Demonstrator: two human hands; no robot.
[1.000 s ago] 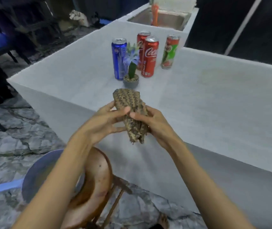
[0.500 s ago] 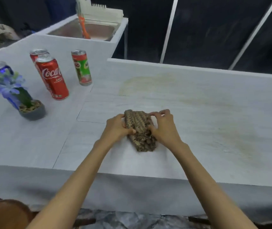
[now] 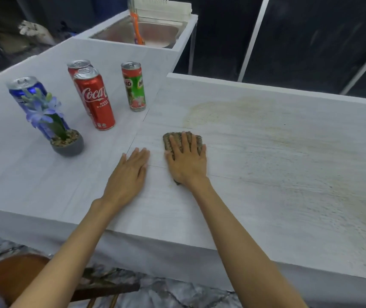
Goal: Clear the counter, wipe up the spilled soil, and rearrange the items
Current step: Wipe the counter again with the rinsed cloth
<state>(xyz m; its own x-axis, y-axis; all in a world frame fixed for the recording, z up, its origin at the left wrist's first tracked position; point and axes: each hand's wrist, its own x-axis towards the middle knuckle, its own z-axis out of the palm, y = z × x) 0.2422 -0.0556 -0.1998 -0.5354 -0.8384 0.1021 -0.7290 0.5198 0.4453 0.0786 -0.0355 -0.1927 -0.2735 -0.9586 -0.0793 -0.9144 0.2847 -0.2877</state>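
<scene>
View from head cam, looking down at a pale grey counter [image 3: 266, 185]. Nearest, bottom left, the edge of a brown wooden stool [image 3: 6, 276] over a marbled floor [image 3: 166, 292]. Two bare forearms reach up from the bottom edge onto the counter. L hand [image 3: 128, 174] lies palm down on the bare surface, fingers straight and pressed close together, holding nothing. Just to its right, w/ a small gap btwn them, R hand [image 3: 187, 162] lies palm down on a brown-green woven cloth [image 3: 197, 140], fingers straight and slightly spread, pressing it flat against the counter; the cloth shows past the fingertips and at both sides. Beyond and right of the cloth, a faint yellow-brown soil smear [image 3: 222, 110] spreads over the counter toward the right edge. Left of the hands, a small grey pot w/ a blue flower plant [image 3: 67, 144] stands upright. Just behind it, a blue can [image 3: 25, 90]. Further right, a red Coca-Cola can [image 3: 95, 101] w/ a second red can [image 3: 77, 65] right behind it, then a green Milo can [image 3: 134, 87] standing apart. All cans upright. Far back, a metal sink [image 3: 162, 32] w/ an orange handle [image 3: 137, 30] sticking up from it, and a white rack [image 3: 164, 7] behind. Dark bg beyond.
</scene>
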